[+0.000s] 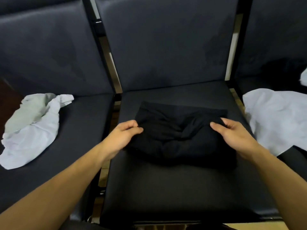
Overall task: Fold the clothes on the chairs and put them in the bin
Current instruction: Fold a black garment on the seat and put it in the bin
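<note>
Item one, black garment [181, 135]: it lies on the seat of the middle chair [166, 193], partly folded into a rough rectangle, with a bunched knot of creases at its centre and a lumpy near edge. I judge the fold half done.

Left hand [123, 136]: its grip is a pinch on the garment's left edge, thumb and forefinger closed on the cloth.

Right hand [232, 135]: its grip is a pinch on the right edge, fingers curled into the fabric at the far corner.

Handling note: with both edges held, I would draw the hands slightly apart to pull the centre creases flat before laying the next fold, keep the two hands level so the edges meet squarely, and press the fold line down on the seat. The cloth looks thin and limp, so a loose pull would probably leave the bunching inside the bundle.

Item two, white garment [33, 128]: crumpled on the left chair [79, 130], unfolded, well apart from the black one.

Item three, pale shirt [275, 118]: spread on the right chair [292, 160], unfolded; a dark heap behind it is too dim to identify.

Bin: not in view.
</note>
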Demonstrator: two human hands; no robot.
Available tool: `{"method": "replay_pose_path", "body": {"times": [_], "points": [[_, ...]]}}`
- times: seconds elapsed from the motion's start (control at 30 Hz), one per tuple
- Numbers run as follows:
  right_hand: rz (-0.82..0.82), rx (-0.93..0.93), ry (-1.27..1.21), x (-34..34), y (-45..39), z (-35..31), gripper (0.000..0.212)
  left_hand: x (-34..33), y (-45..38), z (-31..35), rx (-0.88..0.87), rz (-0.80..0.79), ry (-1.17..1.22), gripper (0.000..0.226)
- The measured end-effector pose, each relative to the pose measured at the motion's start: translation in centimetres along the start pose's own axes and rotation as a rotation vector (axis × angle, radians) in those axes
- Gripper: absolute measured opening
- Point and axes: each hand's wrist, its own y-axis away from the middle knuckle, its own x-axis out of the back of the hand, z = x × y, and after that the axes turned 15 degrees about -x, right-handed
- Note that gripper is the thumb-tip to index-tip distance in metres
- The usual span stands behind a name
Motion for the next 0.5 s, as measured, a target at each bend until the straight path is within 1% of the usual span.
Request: {"method": "replay_pose_path", "body": {"times": [0.03,0.1,0.13,0.2,0.23,0.33,0.37,0.4,0.47,0.5], "points": [[0.038,-0.014,0.064,0.3,-0.4,0.5,0.013,0.1,-0.1,-0.3,0.024,0.027,0.061,0.033],[0.055,-0.051,0.195,0.6,-1.1,1.5,0.015,0.4,-0.2,-1.0,0.034,0.057,0.025,0.027],[0.048,-0.068,0.216,0.6,-1.2,1.7,0.019,0.5,0.0,-1.1,0.036,0.064,0.008,0.021],[0.042,-0.072,0.206,0.5,-1.2,1.5,0.030,0.4,-0.1,-1.1,0.063,0.111,0.076,0.017],[0.043,-0.065,0.145,0.3,-1.1,1.1,0.033,0.4,-0.2,-0.8,0.052,0.138,0.125,0.018],[-0.012,-0.032,-0.258,0.2,-1.1,-0.8,0.039,0.5,-1.8,0.7,-0.054,0.245,0.242,0.022],[0.011,-0.010,-0.325,0.4,-1.5,-1.2,0.038,0.8,-2.8,1.0,-0.092,0.293,0.251,0.022],[0.064,0.002,-0.313,0.6,-2.0,-1.5,0.035,0.9,-3.9,1.3,-0.116,0.334,0.215,0.022],[0.205,-0.015,-0.094,1.1,-2.9,-1.3,0.023,0.9,-5.9,1.0,-0.083,0.351,0.023,0.020],[0.249,-0.044,0.034,1.2,-3.1,-0.8,0.021,0.8,-6.5,0.1,-0.035,0.320,-0.095,0.027]]}}
